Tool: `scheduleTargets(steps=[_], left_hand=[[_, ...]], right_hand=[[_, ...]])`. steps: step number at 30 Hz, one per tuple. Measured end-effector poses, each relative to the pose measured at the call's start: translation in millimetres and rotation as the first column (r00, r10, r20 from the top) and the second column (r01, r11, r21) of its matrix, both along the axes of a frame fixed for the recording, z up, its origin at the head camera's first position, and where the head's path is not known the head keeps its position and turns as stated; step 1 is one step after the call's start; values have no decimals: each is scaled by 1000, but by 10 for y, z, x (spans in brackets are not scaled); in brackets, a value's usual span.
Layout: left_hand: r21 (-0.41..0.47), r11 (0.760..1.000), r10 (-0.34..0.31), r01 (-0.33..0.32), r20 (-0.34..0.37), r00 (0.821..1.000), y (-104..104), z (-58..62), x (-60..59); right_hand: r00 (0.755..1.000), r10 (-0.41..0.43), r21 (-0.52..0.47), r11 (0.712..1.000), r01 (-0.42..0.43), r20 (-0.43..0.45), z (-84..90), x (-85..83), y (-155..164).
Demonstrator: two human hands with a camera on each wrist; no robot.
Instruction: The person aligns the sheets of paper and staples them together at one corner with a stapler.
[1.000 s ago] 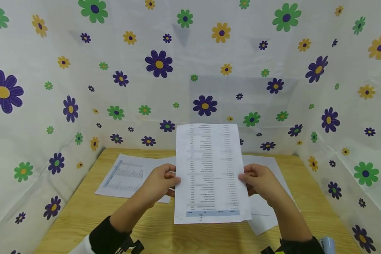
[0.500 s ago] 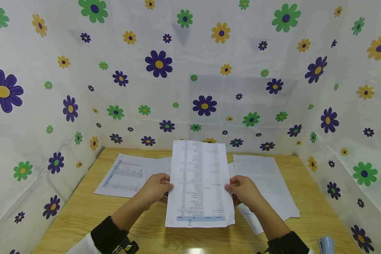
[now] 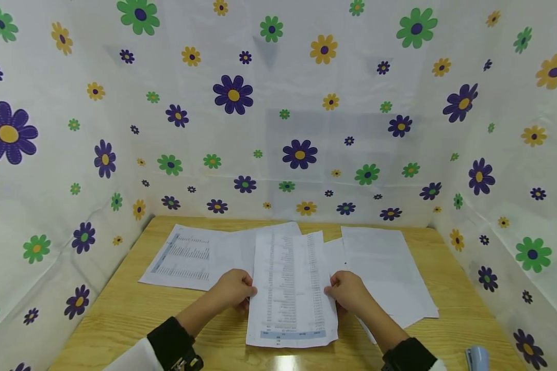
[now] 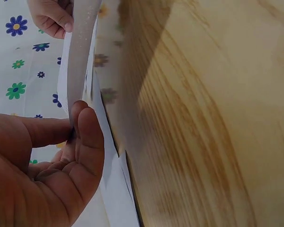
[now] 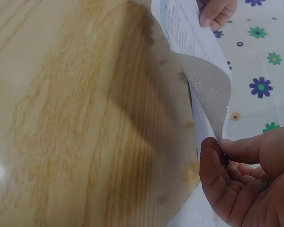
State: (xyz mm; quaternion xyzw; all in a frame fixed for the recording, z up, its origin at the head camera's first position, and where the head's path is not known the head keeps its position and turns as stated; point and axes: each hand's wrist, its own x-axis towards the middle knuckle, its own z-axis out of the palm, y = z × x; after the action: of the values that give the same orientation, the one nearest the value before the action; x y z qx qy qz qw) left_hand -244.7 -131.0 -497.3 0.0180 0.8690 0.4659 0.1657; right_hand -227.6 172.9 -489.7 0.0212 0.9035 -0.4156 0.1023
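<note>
Between both hands is a printed sheet of paper (image 3: pixel 285 293), with columns of text and a blue band near its lower edge. My left hand (image 3: pixel 234 289) pinches the sheet's left edge between thumb and fingers. At the opposite edge, my right hand (image 3: pixel 350 292) pinches it the same way. In the right wrist view the paper (image 5: pixel 210 92) curves and its near edge stands above the table. The left wrist view shows the sheet (image 4: pixel 80 56) almost edge-on, its underside grey in shadow. Whether it is one sheet or several, I cannot tell.
On the wooden table (image 3: pixel 120 309), a printed paper (image 3: pixel 185 255) and a blank-looking sheet (image 3: pixel 232 250) lie at left. More white sheets (image 3: pixel 385 268) overlap at right. A light blue stapler (image 3: pixel 478 356) sits near the front right. Flowered sheeting (image 3: pixel 278 77) encloses the back and sides.
Both hands have lowered the printed sheet toward the table and nearer the body, shifting it slightly left. It has tilted flatter, uncovering the papers behind it. The grip stays on both edges.
</note>
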Motion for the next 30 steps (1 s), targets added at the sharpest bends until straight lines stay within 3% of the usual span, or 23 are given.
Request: scheduleTargets(steps=[12, 22, 30], left_hand=[[-75, 997, -6, 11, 61, 998, 20, -99, -5], [-75, 997, -3, 7, 45, 999, -20, -180, -53], [-95, 995, -26, 29, 42, 999, -32, -207, -54]], right_hand=[[1000, 12, 115, 993, -9, -26, -173, -63, -27], [1000, -28, 116, 993, 29, -13, -199, -17, -68], [997, -69, 216, 974, 72, -23, -215, -23, -118]])
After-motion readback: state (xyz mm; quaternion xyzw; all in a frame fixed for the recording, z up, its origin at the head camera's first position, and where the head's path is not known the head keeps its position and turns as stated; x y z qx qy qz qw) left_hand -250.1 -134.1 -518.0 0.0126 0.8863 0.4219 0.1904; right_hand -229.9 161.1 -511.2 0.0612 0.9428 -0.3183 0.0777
